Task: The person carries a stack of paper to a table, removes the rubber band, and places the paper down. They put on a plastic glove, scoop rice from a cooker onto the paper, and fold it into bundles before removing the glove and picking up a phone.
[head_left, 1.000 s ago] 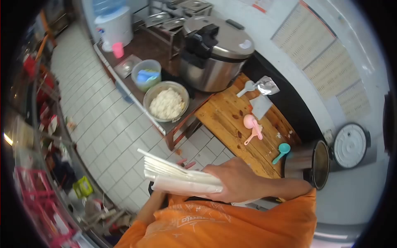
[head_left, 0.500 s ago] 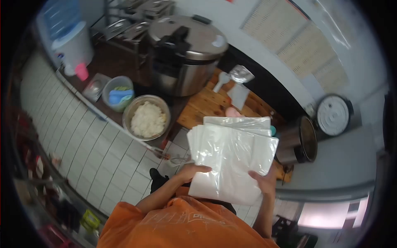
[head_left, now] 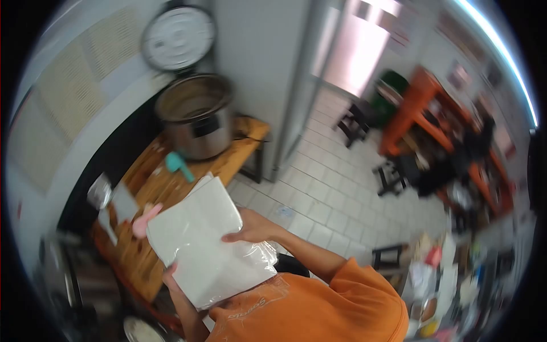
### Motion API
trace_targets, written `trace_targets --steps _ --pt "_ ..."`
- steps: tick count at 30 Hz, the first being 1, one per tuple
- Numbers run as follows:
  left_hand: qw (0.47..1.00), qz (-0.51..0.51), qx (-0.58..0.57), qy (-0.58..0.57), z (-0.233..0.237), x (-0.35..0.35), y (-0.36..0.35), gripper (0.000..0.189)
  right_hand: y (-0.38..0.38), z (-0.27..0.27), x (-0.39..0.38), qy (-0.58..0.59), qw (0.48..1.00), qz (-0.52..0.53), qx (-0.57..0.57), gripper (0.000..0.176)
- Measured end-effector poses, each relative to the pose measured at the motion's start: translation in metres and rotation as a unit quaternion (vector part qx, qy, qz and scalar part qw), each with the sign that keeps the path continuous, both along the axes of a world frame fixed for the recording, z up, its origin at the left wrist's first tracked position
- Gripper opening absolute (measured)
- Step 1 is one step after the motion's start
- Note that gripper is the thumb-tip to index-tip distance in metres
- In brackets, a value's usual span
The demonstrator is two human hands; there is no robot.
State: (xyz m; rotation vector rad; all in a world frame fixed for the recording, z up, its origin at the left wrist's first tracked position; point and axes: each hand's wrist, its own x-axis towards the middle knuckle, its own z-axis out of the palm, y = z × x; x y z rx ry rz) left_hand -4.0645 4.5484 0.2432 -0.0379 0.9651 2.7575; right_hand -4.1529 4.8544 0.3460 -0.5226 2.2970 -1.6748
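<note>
Both hands hold a stack of white, shiny plastic bags [head_left: 202, 245] in front of my chest. My left hand [head_left: 172, 280] grips the stack's lower left edge, its thumb on top and its other fingers hidden below. At the upper right side, my right hand [head_left: 250, 227] is closed on the stack, with the thumb lying across the top sheet. Just beyond the stack, a pink rice paddle [head_left: 146, 221] and a turquoise scoop [head_left: 180, 166] lie on a wooden table [head_left: 149, 259].
An open metal cooker [head_left: 196, 122] stands at the table's far end, its lid [head_left: 179, 39] raised. A white paddle [head_left: 106, 227] lies near the wall. Tiled floor [head_left: 319, 165] extends right towards black stools [head_left: 354, 121] and an orange shelf [head_left: 413, 108]. A cluttered surface [head_left: 424, 296] is at lower right.
My view has swung to the right, bringing the doorway and orange shelf in. The bags have turned with my body and stay in both hands. The rice bowl has mostly left view.
</note>
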Motion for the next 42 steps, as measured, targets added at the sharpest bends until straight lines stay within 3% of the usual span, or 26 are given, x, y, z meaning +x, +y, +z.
trace_targets --steps 2,3,5,7,10,17,23,24,26,28,29,31,33,35,37,39,41,42 --pt "0.998 -0.068 0.004 0.000 -0.018 -0.039 0.027 0.076 0.044 0.000 -0.004 -0.095 0.995 -0.016 -0.021 0.073" --pt "0.996 -0.087 0.019 0.002 -0.032 -0.056 0.043 0.078 0.064 0.000 -0.002 -0.098 0.994 -0.046 -0.026 0.073" --pt "0.992 -0.112 0.061 0.004 -0.063 -0.090 0.075 0.082 0.094 0.004 0.008 -0.032 0.974 -0.207 -0.085 0.079" --pt "0.987 -0.140 0.085 0.002 -0.081 -0.128 0.115 0.084 0.126 0.012 0.009 -0.017 0.964 -0.246 -0.096 0.079" --pt "0.947 -0.291 0.136 0.019 -0.093 -0.175 0.197 0.081 0.179 0.041 0.013 -0.034 0.954 -0.276 -0.110 0.076" --pt "0.922 -0.339 0.186 0.016 -0.119 -0.289 0.373 0.077 0.314 0.098 -0.050 -0.074 0.938 -0.339 -0.004 0.061" --pt "0.904 -0.381 0.195 0.010 -0.114 -0.390 0.518 0.072 0.463 0.083 -0.119 -0.029 0.883 -0.468 -0.027 0.046" --pt "0.899 -0.392 0.195 0.004 -0.106 -0.406 0.552 0.071 0.493 0.076 -0.118 -0.018 0.862 -0.499 -0.089 0.039" --pt "0.888 -0.416 0.195 -0.003 -0.082 -0.447 0.636 0.070 0.537 0.062 -0.100 0.029 0.722 -0.644 -0.252 0.038" --pt "0.882 -0.431 0.189 -0.011 -0.082 -0.477 0.687 0.068 0.584 0.037 -0.062 0.088 0.544 -0.750 -0.365 0.042" --pt "0.882 -0.433 0.182 -0.015 -0.087 -0.492 0.714 0.068 0.596 0.036 -0.046 0.133 0.495 -0.777 -0.366 0.044" --pt "0.855 -0.468 0.218 -0.057 -0.109 -0.525 0.777 0.055 0.626 -0.005 0.013 0.205 0.443 -0.777 -0.397 0.048" --pt "0.802 -0.512 0.276 -0.136 -0.158 -0.567 0.836 0.048 0.640 -0.041 0.062 0.211 0.382 -0.818 -0.374 0.048" --pt "0.852 -0.481 0.202 -0.045 -0.126 -0.580 0.910 0.049 0.654 -0.075 0.083 0.210 0.316 -0.865 -0.327 0.047" --pt "0.858 -0.477 0.183 -0.061 -0.143 -0.609 0.977 0.048 0.681 -0.143 0.116 0.179 0.196 -0.925 -0.271 0.049" --pt "0.865 -0.469 0.157 -0.084 -0.156 -0.634 1.029 0.048 0.722 -0.232 0.143 0.075 0.081 -0.973 -0.204 0.046" --pt "0.914 -0.402 -0.010 0.059 -0.160 -0.655 1.066 0.048 0.764 -0.274 0.117 0.011 -0.038 -0.982 -0.183 0.042" --pt "0.885 -0.451 0.113 -0.001 -0.190 -0.676 1.073 0.046 0.748 -0.313 0.167 -0.012 -0.039 -0.984 -0.175 0.042"
